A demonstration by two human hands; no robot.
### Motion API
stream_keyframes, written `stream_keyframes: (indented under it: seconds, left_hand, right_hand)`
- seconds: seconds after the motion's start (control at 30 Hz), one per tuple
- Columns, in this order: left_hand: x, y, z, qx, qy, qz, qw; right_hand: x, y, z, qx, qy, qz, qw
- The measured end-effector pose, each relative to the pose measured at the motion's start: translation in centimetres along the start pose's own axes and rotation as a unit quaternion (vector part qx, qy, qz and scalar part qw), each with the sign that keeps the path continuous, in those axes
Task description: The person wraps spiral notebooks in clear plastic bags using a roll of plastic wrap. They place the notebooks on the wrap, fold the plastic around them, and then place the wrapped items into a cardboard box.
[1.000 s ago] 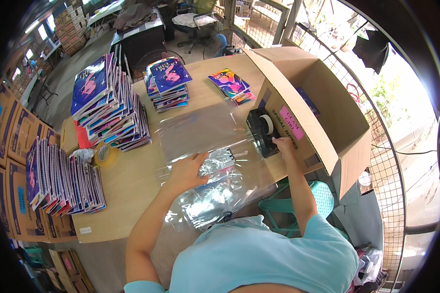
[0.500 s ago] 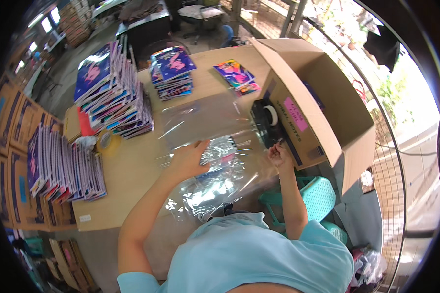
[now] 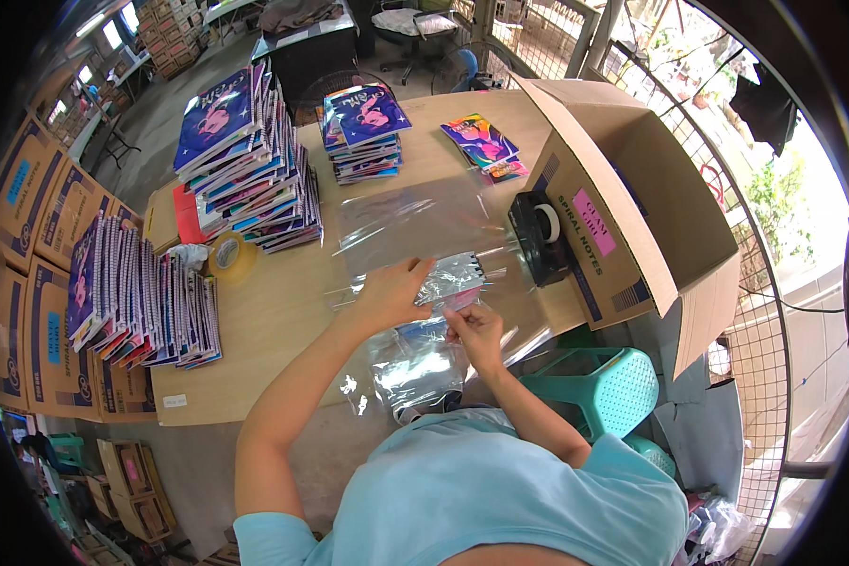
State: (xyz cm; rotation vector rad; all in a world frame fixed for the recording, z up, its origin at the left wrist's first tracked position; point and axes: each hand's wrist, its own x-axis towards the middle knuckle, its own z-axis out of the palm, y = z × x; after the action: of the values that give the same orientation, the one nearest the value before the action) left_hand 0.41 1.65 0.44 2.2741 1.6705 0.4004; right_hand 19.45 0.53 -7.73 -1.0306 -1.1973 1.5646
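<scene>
"So, where is the spiral notebook now?"

"It lies to the left of the black tape dispenser, under clear plastic film; only its coil and part of its cover can be recognised."

"And the hands?"

"The left hand, farther to the left of the dispenser, rests on the film with thumb and fingers spread, as before. The right hand has changed: one second ago it was touching the dispenser, now it is below and left of it, near the notebook's lower edge. Its fingertips are pinched together; whether tape is between them, I cannot tell."

"What does this mean for the work?"

"In my judgement, attention has passed from the dispenser to the wrapping, with both hands there."

"What is around?"

"Just right of the dispenser, a cardboard box; above and left of it, loose colourful booklets; far left, a tall notebook stack."
</scene>
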Motion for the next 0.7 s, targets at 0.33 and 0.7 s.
stream_keyframes:
  seconds: [0.33, 0.7]
  left_hand:
    - [1.3, 0.6, -0.4, -0.016, -0.009, -0.062, 0.998]
    - [1.1, 3.2, 0.6, -0.075, 0.188, -0.152, 0.967]
  right_hand:
    - [1.8, 3.6, 1.0, -0.109, 0.081, -0.063, 0.989]
    - [-1.0, 6.3, -1.7, -0.031, -0.322, 0.374, 0.869]
